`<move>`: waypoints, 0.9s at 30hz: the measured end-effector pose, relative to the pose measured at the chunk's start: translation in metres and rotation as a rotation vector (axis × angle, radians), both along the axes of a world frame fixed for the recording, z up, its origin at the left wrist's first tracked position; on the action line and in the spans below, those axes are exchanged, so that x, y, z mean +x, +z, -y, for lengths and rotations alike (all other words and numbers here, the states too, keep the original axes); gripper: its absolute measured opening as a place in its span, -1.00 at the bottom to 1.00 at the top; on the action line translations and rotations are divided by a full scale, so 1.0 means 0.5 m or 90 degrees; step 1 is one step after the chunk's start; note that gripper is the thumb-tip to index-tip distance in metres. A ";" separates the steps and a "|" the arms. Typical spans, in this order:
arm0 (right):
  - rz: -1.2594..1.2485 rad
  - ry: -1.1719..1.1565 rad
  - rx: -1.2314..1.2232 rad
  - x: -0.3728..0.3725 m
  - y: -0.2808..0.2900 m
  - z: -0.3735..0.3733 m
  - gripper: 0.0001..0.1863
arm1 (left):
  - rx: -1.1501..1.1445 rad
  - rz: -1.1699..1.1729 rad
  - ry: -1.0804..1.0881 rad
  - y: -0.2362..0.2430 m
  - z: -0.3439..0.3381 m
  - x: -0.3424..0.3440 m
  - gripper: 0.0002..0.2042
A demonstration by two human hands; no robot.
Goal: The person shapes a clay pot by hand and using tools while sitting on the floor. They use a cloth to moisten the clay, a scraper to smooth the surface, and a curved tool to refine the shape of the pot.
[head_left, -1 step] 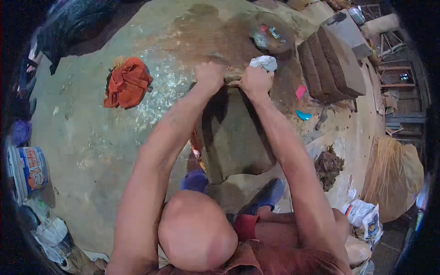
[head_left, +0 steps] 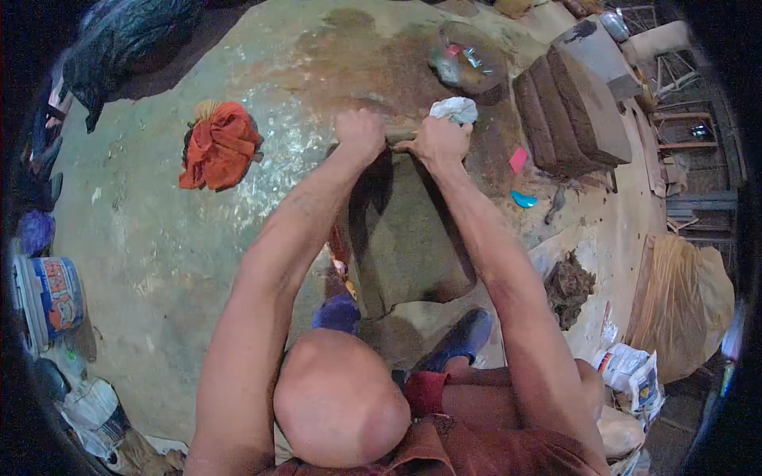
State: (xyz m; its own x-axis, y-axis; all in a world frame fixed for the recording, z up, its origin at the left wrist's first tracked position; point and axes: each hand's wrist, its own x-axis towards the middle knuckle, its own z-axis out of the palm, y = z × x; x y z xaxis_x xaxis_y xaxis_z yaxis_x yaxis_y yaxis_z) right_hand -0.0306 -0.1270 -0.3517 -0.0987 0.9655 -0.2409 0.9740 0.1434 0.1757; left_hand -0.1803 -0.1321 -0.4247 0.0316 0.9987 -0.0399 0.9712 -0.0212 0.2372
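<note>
A long dark grey block (head_left: 409,246), clay-like and slab-topped, lies between my bare knee and my outstretched arms. My left hand (head_left: 361,135) is closed at the far left corner of the block. My right hand (head_left: 440,143) is closed at the far right corner, beside a crumpled white item (head_left: 456,105). Both sets of fingers curl at the far edge; what they grip is hidden or too small to name. My feet in blue footwear (head_left: 464,345) are beside the block's near end.
A stack of brown slabs (head_left: 571,119) stands right, near a round tray (head_left: 468,67) with small items. An orange cloth (head_left: 218,147) lies left. A blue scrap (head_left: 524,198), a dark lump (head_left: 567,293), a bucket (head_left: 51,301) and bags (head_left: 631,373) lie around the stained floor (head_left: 143,238).
</note>
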 end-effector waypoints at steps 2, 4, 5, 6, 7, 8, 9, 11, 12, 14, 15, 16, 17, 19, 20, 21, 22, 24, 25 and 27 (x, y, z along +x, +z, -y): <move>0.012 0.040 -0.004 0.006 -0.009 -0.002 -0.26 | -0.039 -0.021 -0.003 0.010 0.003 0.012 -0.70; 0.001 0.015 0.002 0.007 -0.010 0.005 -0.25 | -0.086 -0.047 -0.001 0.021 0.003 0.012 -0.68; -0.011 -0.009 0.000 0.003 -0.010 0.012 -0.24 | -0.123 -0.014 0.019 0.026 0.001 0.008 -0.65; -0.005 -0.005 0.019 -0.001 -0.009 0.014 -0.28 | -0.162 0.019 0.039 0.029 -0.001 0.004 -0.62; -0.006 -0.009 0.008 0.010 -0.024 0.018 -0.28 | -0.173 0.018 0.035 0.030 0.003 0.008 -0.62; -0.007 0.003 0.048 0.019 -0.033 0.003 -0.27 | -0.196 0.052 0.015 0.045 -0.023 0.006 -0.57; -0.007 0.014 0.088 0.029 -0.044 -0.009 -0.26 | -0.232 0.087 -0.006 0.054 -0.033 0.006 -0.52; -0.005 0.040 0.115 0.028 -0.072 -0.010 -0.25 | -0.239 0.148 -0.011 0.013 -0.034 -0.017 -0.48; -0.021 0.075 0.169 0.013 -0.085 -0.008 -0.27 | -0.189 0.171 0.002 -0.015 -0.042 -0.044 -0.46; -0.011 0.141 0.301 0.015 -0.088 0.022 -0.28 | -0.090 0.218 -0.005 -0.021 -0.032 -0.037 -0.42; -0.010 0.142 0.305 0.017 -0.074 -0.007 -0.28 | -0.126 0.095 -0.011 -0.021 -0.032 -0.028 -0.42; -0.013 0.107 0.168 0.011 -0.054 -0.035 -0.25 | -0.130 0.092 -0.010 -0.021 -0.029 -0.029 -0.42; -0.015 0.073 0.033 0.003 -0.040 -0.046 -0.22 | -0.158 0.105 -0.017 -0.019 -0.030 -0.033 -0.42; 0.002 0.097 0.023 0.000 -0.056 -0.018 -0.21 | -0.164 0.120 -0.017 0.008 -0.041 -0.034 -0.41; 0.008 0.147 0.124 0.031 -0.095 -0.018 -0.29 | -0.176 0.106 -0.042 0.022 -0.030 -0.006 -0.43; 0.015 0.197 0.222 0.055 -0.118 -0.018 -0.37 | -0.190 0.091 -0.069 0.036 -0.017 0.016 -0.45; 0.014 0.184 0.138 0.058 -0.104 -0.016 -0.47 | -0.199 0.065 -0.096 0.054 -0.003 0.018 -0.47; 0.031 0.305 0.105 0.034 -0.074 -0.007 -0.49 | -0.237 0.069 -0.075 0.038 0.001 -0.021 -0.47; 0.068 0.415 0.094 0.033 -0.061 -0.019 -0.50 | -0.252 0.083 -0.071 0.041 -0.012 -0.027 -0.48; 0.061 0.387 0.021 0.023 -0.059 -0.024 -0.60 | -0.249 0.058 -0.081 0.035 -0.015 -0.027 -0.50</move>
State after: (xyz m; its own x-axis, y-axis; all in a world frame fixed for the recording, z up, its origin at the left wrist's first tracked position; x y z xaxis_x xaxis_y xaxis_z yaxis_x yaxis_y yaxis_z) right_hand -0.0192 -0.1150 -0.3811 -0.6134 0.7502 -0.2469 0.6992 0.6612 0.2718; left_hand -0.1939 -0.1247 -0.4073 0.1740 0.8968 -0.4067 0.9415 -0.0306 0.3355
